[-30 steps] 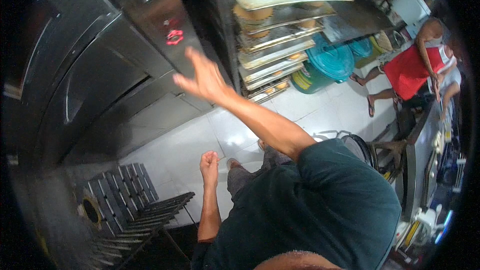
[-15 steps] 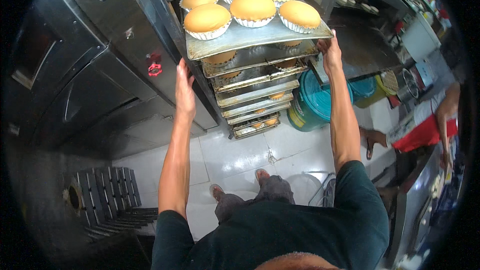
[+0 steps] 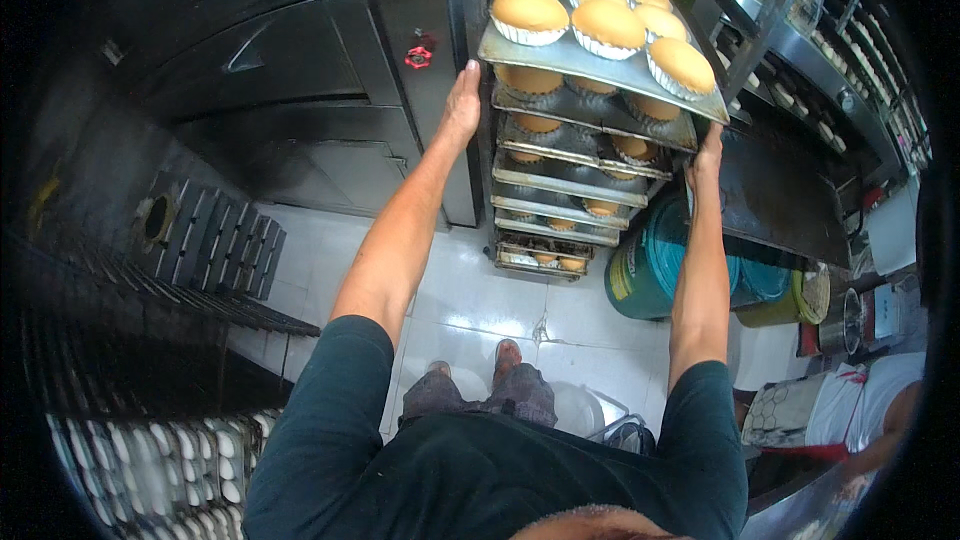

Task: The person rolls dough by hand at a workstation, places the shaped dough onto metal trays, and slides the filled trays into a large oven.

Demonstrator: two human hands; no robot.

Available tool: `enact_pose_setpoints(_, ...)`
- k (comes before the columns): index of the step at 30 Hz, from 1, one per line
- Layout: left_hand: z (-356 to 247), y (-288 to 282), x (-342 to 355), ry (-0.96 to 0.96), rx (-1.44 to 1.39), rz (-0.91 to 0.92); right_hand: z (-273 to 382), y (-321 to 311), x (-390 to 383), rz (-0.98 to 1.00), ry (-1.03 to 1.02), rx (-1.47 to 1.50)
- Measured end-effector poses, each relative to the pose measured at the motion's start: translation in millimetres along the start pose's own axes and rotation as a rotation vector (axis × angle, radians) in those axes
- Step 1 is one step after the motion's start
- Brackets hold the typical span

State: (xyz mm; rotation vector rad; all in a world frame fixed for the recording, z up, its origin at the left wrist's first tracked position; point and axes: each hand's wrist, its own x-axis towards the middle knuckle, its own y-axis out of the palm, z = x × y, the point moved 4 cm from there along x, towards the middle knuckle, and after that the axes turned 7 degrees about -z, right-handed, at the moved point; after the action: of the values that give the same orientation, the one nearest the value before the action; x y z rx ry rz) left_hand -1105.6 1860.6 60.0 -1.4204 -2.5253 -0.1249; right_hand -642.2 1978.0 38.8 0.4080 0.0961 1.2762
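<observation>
A top baking tray (image 3: 600,68) carries rows of golden cupcakes (image 3: 608,24) in pale fluted cups. It sits in front of me on a tall stack of trays, and lower trays (image 3: 570,168) hold more cupcakes. My left hand (image 3: 463,105) lies along the left side of the stack near the top tray, fingers stretched straight. Under the top tray's near right corner, my right hand (image 3: 708,153) grips the edge, its fingertips partly hidden by the metal. Both arms reach forward, one on each side of the stack.
A steel oven-like cabinet (image 3: 290,50) with a red valve knob (image 3: 418,57) stands left. Right of the stack are a teal-lidded bucket (image 3: 650,260) and a dark metal surface (image 3: 780,190). Dough pieces fill racks lower left and upper right. Another person (image 3: 850,405) is at lower right.
The stack and both hands have shifted rightward in view. More rows of cupcakes and the dough racks now show. The other person has moved lower in the picture.
</observation>
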Motion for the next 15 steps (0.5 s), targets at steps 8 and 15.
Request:
enact_pose_setpoints(8, 14, 17, -10, 0.070, -0.056, -0.027, -6, -29, -5, -0.088, 0.139, -0.140)
enact_pose_setpoints(15, 3, 22, -14, 0.062, -0.071, -0.038, 1, -37, -16, -0.049, 0.091, -0.108)
